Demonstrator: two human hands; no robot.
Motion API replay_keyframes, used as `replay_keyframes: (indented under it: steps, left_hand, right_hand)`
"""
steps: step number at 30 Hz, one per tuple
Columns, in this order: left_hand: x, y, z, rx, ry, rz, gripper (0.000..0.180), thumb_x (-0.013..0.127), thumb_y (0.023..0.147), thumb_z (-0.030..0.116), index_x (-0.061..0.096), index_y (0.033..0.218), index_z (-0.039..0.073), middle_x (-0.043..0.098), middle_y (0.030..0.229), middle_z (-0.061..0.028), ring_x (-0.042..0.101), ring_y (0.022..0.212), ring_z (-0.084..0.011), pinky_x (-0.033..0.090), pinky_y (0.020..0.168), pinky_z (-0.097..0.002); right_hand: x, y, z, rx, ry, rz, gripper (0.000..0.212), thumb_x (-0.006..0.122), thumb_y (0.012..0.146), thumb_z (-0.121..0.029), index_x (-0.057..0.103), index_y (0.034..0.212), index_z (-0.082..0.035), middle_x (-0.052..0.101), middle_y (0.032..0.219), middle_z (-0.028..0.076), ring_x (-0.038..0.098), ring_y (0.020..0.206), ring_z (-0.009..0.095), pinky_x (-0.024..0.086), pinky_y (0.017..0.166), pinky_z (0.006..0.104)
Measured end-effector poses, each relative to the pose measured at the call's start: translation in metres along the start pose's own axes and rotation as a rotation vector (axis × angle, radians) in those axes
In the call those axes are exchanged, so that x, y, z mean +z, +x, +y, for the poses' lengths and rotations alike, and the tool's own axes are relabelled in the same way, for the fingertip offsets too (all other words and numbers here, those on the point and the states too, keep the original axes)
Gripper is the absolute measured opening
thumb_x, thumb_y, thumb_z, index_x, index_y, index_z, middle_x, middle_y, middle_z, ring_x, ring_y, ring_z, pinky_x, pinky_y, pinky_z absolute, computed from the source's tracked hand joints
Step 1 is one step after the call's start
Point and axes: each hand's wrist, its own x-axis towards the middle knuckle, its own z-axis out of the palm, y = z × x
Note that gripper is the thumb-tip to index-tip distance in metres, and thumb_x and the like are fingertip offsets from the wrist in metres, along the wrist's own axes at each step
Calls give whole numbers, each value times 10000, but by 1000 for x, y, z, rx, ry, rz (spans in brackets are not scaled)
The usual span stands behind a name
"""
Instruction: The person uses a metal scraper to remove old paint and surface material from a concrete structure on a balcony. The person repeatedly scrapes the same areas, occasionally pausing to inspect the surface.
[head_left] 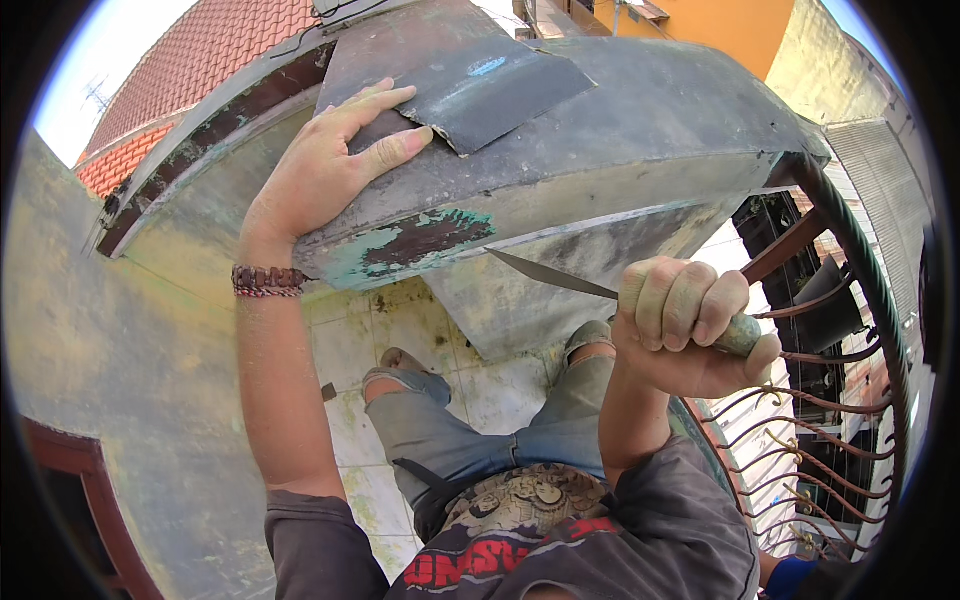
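Note:
My left hand (335,160) lies open on top of the grey painted ledge (660,115), fingers spread. Its fingertips reach the edge of a dark flat sheet (505,95) with a light blue smear. My right hand (685,310) is closed round the worn greenish handle of a knife (555,277) with a thin, tapering metal blade. The blade points left, its tip by the ledge's lower front edge. Left of the tip, a patch of flaked paint (425,240) shows dark brown with turquoise edges. I cannot tell whether the tip touches the surface.
A curved metal railing (870,270) with thin bent bars stands close on my right. On the left is a stained plaster wall (150,350). Dirty white tiles (350,335) lie underfoot. Beyond the ledge are a red tiled roof (220,60) and an orange wall (720,30).

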Motion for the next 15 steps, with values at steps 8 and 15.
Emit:
replay_keyframes:
  steps: [8,15]
  left_hand:
    - [-2,-35,24,-188,-294,456,363,699,892,310,687,1069,-7,700,1009,-112,624,998,-154,474,905,-308]
    - [86,-67,74,-5,634,676,748,696,753,644,576,1164,30,572,1192,-180,502,1138,-365,299,1029,-560]
  right_hand:
    - [-10,-100,-10,773,-785,298,260,666,904,-241,592,843,0,554,691,60,511,559,165,420,545,269]
    - [-21,-107,-49,805,-1387,0,379,626,930,-366,657,848,3,640,616,81,636,590,197,501,645,304]
